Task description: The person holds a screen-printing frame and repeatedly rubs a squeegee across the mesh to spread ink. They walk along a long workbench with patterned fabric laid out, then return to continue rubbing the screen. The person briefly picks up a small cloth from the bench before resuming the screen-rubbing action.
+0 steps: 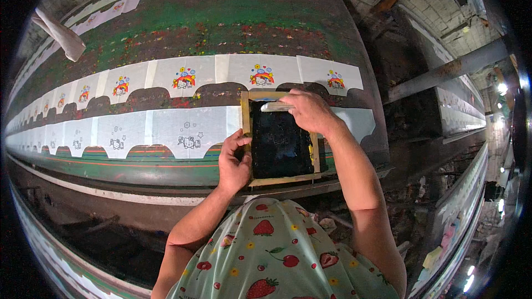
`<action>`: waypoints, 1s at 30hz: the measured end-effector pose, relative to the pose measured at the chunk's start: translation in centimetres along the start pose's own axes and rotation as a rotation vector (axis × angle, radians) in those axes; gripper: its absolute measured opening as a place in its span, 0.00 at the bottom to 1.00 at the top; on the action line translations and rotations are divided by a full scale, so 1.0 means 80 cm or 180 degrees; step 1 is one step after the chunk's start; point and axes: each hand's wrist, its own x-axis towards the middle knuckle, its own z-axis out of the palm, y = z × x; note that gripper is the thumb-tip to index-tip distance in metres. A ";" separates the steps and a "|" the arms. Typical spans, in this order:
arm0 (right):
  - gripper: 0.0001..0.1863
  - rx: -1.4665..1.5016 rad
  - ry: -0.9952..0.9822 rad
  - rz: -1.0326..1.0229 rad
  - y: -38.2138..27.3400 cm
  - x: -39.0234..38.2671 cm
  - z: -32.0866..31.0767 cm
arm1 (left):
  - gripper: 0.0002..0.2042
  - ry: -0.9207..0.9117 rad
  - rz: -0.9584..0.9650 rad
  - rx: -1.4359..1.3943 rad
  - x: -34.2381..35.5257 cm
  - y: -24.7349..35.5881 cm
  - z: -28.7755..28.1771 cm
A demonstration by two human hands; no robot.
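A screen printing frame (pixel 314 160) with pale edges and a black centre lies over the lower row of white fabric pieces. My left hand (pixel 235 160) grips its left side with curled fingers. Near the top of the screen, my right hand (pixel 308 111) holds a pale squeegee (pixel 274 107) horizontally. Left of the frame, a white piece (pixel 202 124) carries a black-line cartoon print; another piece (pixel 352 122) shows at the right, partly hidden. The upper row (pixel 210 69) has colourful rainbow cartoon prints. What lies beneath the screen is hidden.
The long green, paint-spotted table (pixel 233 11) has a front rail (pixel 111 191). A pale cloth (pixel 66 39) hangs at upper left. At right are a metal beam (pixel 443 69), another table with white pieces (pixel 460 112) and lights (pixel 502 88).
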 end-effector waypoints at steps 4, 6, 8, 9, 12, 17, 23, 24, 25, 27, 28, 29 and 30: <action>0.24 -0.0058 0.0000 0.0172 -0.005 0.005 0.002 | 0.25 -0.0028 0.0033 0.0119 0.002 0.001 -0.001; 0.24 -0.0111 -0.0067 0.0186 -0.011 -0.004 0.004 | 0.24 -0.0072 0.0086 0.0003 0.002 0.000 -0.001; 0.24 -0.0053 -0.0128 0.0164 -0.018 -0.019 0.009 | 0.24 -0.0078 0.0103 -0.0069 0.002 -0.002 -0.001; 0.24 -0.0062 -0.0151 0.0178 -0.022 -0.027 0.012 | 0.23 -0.0074 0.0105 -0.0115 0.003 -0.003 -0.001; 0.26 -0.0035 -0.0154 0.0162 -0.038 -0.057 0.025 | 0.22 -0.0101 0.0010 -0.0197 0.003 -0.004 0.000; 0.28 -0.0037 -0.0069 0.0107 -0.073 -0.117 0.049 | 0.21 -0.0001 0.0170 -0.0039 0.001 -0.004 0.002; 0.26 -0.0180 0.0107 -0.0140 -0.106 -0.174 0.072 | 0.25 -0.0076 0.0307 0.0375 0.003 -0.001 -0.001; 0.27 -0.0220 0.0101 -0.0064 -0.111 -0.181 0.075 | 0.26 -0.0073 0.0280 0.0300 0.002 0.002 -0.001; 0.27 -0.0196 0.0150 -0.0089 -0.113 -0.186 0.077 | 0.27 -0.0056 0.0243 0.0293 0.001 0.004 0.000; 0.26 -0.0153 0.0200 -0.0115 -0.114 -0.192 0.084 | 0.29 0.0009 0.0187 0.0304 -0.001 0.008 0.003; 0.26 -0.0283 0.0067 -0.0124 -0.113 -0.194 0.087 | 0.30 0.0055 0.0164 0.0321 -0.001 0.010 0.006; 0.26 -0.0140 0.0165 -0.0217 -0.111 -0.197 0.088 | 0.31 0.0097 0.0141 0.0339 -0.002 0.010 0.009; 0.27 -0.0038 0.0174 -0.0255 -0.108 -0.202 0.089 | 0.32 0.0064 0.0145 0.0467 -0.003 0.011 0.009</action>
